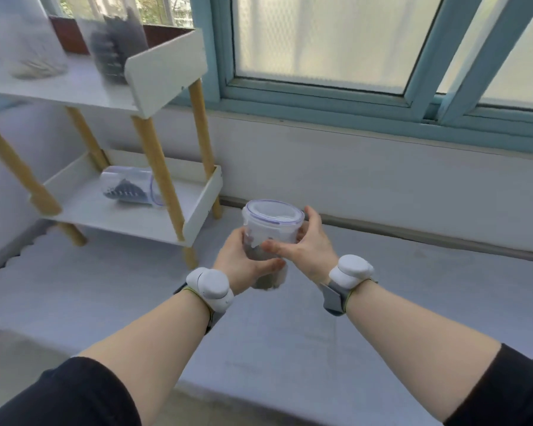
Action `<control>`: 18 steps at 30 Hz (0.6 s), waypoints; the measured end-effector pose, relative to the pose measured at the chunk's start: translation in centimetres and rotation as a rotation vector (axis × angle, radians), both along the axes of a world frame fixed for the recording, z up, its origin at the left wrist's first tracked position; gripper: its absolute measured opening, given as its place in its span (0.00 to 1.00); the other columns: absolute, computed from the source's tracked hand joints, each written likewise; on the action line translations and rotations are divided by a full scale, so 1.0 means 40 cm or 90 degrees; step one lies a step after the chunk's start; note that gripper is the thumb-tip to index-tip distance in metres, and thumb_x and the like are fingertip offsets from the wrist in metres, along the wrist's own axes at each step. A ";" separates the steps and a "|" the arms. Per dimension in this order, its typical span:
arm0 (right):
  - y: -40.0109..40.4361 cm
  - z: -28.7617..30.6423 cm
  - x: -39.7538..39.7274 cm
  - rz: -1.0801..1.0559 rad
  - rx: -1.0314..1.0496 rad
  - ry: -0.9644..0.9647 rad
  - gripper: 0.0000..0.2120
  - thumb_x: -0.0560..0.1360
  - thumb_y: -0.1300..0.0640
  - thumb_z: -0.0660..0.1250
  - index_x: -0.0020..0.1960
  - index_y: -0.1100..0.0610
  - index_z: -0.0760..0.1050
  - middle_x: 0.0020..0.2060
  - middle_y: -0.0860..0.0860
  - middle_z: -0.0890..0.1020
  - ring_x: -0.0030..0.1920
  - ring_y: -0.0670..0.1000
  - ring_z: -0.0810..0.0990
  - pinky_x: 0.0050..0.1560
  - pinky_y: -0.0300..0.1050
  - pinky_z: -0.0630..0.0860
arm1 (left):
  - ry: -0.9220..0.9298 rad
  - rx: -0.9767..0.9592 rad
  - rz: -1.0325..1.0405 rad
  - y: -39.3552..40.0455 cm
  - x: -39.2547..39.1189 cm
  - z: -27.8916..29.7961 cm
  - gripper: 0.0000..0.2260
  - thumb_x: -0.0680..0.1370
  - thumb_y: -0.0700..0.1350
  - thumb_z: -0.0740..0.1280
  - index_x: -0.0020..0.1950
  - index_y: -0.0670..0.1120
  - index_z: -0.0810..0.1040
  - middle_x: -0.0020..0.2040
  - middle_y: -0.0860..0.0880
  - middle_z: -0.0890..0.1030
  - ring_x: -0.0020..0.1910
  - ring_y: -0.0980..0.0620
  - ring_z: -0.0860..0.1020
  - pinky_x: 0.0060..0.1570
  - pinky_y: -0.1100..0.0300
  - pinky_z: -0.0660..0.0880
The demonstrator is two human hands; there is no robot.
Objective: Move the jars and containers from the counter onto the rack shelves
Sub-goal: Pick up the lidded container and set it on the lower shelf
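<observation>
A clear plastic jar [271, 222] with a purple-rimmed lid and dark contents at its bottom is held upright above the counter [382, 302]. My left hand [243, 262] wraps its lower part from the left. My right hand [308, 244] grips its upper side from the right. To the left stands the white rack [166, 69] with wooden legs. On its lower shelf [130, 216] a similar jar [130, 189] lies on its side. Two blurred containers stand on the top shelf: a pale one [28, 44] and a dark-filled one [117, 47].
A blue-framed window [320, 93] with frosted panes runs along the wall behind the counter. The counter's grey surface spreads right of the rack and toward me. Both wrists carry white sensor bands.
</observation>
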State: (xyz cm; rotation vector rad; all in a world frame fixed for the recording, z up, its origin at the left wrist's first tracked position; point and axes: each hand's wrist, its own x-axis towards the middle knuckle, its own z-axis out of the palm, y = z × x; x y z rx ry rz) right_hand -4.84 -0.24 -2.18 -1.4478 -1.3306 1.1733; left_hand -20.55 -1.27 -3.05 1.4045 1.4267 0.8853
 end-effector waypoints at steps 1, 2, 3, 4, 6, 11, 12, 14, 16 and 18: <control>0.001 -0.004 -0.040 0.008 0.002 0.010 0.65 0.49 0.41 0.82 0.75 0.49 0.48 0.64 0.44 0.72 0.64 0.46 0.72 0.58 0.39 0.72 | -0.004 0.002 0.000 -0.006 -0.036 0.004 0.31 0.59 0.51 0.81 0.57 0.56 0.69 0.49 0.62 0.78 0.45 0.67 0.76 0.31 0.76 0.72; 0.000 -0.007 -0.083 0.015 0.006 0.016 0.64 0.50 0.42 0.82 0.75 0.50 0.49 0.63 0.44 0.73 0.64 0.46 0.72 0.57 0.37 0.73 | -0.010 0.004 0.000 -0.011 -0.077 0.007 0.31 0.60 0.50 0.81 0.57 0.56 0.69 0.50 0.62 0.78 0.46 0.66 0.76 0.33 0.75 0.72; -0.002 -0.006 -0.144 0.022 0.012 0.020 0.62 0.50 0.43 0.82 0.75 0.50 0.50 0.63 0.44 0.73 0.64 0.46 0.72 0.57 0.38 0.73 | -0.016 0.005 0.004 -0.020 -0.138 0.010 0.31 0.60 0.50 0.81 0.58 0.56 0.70 0.51 0.62 0.78 0.48 0.65 0.76 0.35 0.74 0.72; -0.007 -0.005 -0.203 0.024 0.013 0.021 0.62 0.50 0.43 0.82 0.75 0.50 0.51 0.64 0.45 0.74 0.64 0.47 0.73 0.60 0.41 0.74 | -0.017 0.001 0.005 -0.029 -0.197 0.012 0.32 0.59 0.50 0.81 0.59 0.55 0.70 0.51 0.61 0.79 0.49 0.64 0.77 0.36 0.73 0.72; -0.009 -0.009 -0.266 0.016 0.025 0.027 0.60 0.50 0.42 0.82 0.73 0.51 0.55 0.64 0.47 0.75 0.64 0.47 0.74 0.62 0.46 0.75 | -0.008 -0.008 -0.011 -0.040 -0.269 0.019 0.32 0.59 0.48 0.81 0.59 0.55 0.71 0.51 0.60 0.80 0.49 0.63 0.78 0.35 0.74 0.73; -0.022 -0.009 -0.500 0.027 0.065 0.028 0.54 0.48 0.41 0.82 0.68 0.49 0.61 0.56 0.39 0.78 0.58 0.43 0.77 0.53 0.36 0.78 | 0.040 -0.030 -0.044 -0.056 -0.535 0.026 0.34 0.59 0.37 0.77 0.61 0.55 0.70 0.54 0.58 0.79 0.51 0.58 0.78 0.37 0.75 0.72; -0.022 -0.009 -0.533 0.028 0.074 0.028 0.54 0.48 0.41 0.82 0.68 0.49 0.61 0.56 0.40 0.78 0.58 0.43 0.77 0.56 0.39 0.77 | 0.056 -0.034 -0.045 -0.056 -0.573 0.027 0.38 0.58 0.38 0.76 0.65 0.54 0.68 0.58 0.57 0.77 0.54 0.55 0.76 0.41 0.72 0.71; -0.020 -0.011 -0.605 0.027 0.090 0.024 0.53 0.50 0.43 0.82 0.68 0.49 0.61 0.58 0.41 0.77 0.60 0.44 0.76 0.61 0.43 0.75 | 0.105 -0.031 -0.048 -0.045 -0.653 0.027 0.42 0.57 0.41 0.74 0.71 0.52 0.64 0.64 0.55 0.73 0.58 0.55 0.72 0.43 0.69 0.69; -0.019 -0.013 -0.639 0.026 0.093 0.019 0.54 0.50 0.42 0.82 0.70 0.49 0.59 0.59 0.41 0.76 0.61 0.45 0.75 0.63 0.43 0.73 | 0.156 -0.021 -0.028 -0.022 -0.696 0.021 0.41 0.62 0.37 0.71 0.73 0.50 0.62 0.68 0.53 0.71 0.61 0.54 0.71 0.43 0.68 0.70; -0.008 -0.017 -0.687 0.022 0.086 0.008 0.56 0.50 0.41 0.81 0.71 0.48 0.57 0.61 0.42 0.74 0.62 0.46 0.73 0.64 0.43 0.71 | 0.208 -0.018 -0.002 0.021 -0.753 0.014 0.38 0.66 0.31 0.67 0.74 0.48 0.60 0.72 0.50 0.69 0.67 0.49 0.69 0.49 0.63 0.69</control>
